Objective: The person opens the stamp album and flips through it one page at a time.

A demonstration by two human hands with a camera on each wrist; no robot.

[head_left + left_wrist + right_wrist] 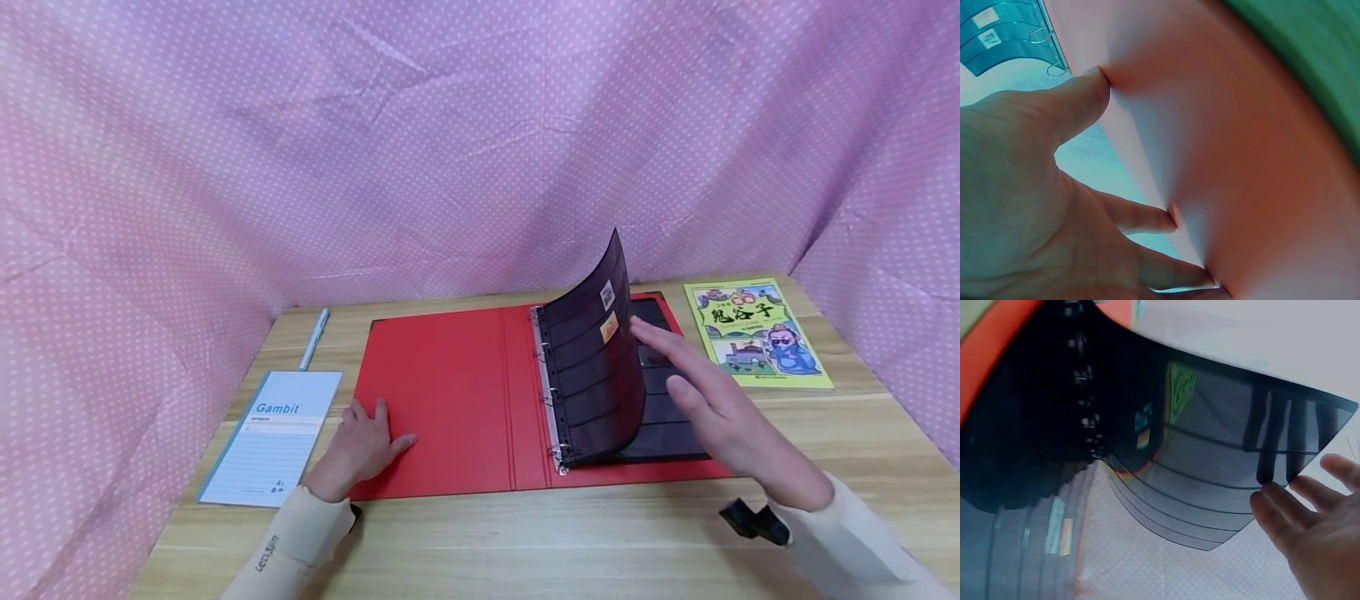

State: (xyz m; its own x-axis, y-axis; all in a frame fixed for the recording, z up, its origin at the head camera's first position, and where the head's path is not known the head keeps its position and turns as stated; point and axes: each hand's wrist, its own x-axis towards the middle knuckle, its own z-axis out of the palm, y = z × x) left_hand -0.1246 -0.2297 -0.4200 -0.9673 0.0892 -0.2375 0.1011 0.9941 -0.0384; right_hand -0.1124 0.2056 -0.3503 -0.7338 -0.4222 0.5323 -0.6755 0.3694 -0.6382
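Note:
A red ring binder [442,392] lies spread out on the table, its inside cover on the left. From its metal rings [547,396] a black stock page [592,392] stands raised and bowed, carrying two small stamps [609,327] near its outer edge. My right hand [716,408] touches that outer edge with outstretched fingers [1275,512], thumb apart from the page. Flat beneath lies another black page [671,437]. On the red cover's lower left my left hand [367,442] rests with spread fingers; in the left wrist view the thumb [1082,103] and fingertips press the cover.
Left of the binder lies a pale blue notebook [273,433], with a light blue pen [314,337] beyond it. A yellow-green illustrated booklet [757,333] lies at the right. Pink dotted cloth [450,167] hangs behind the wooden table [480,542].

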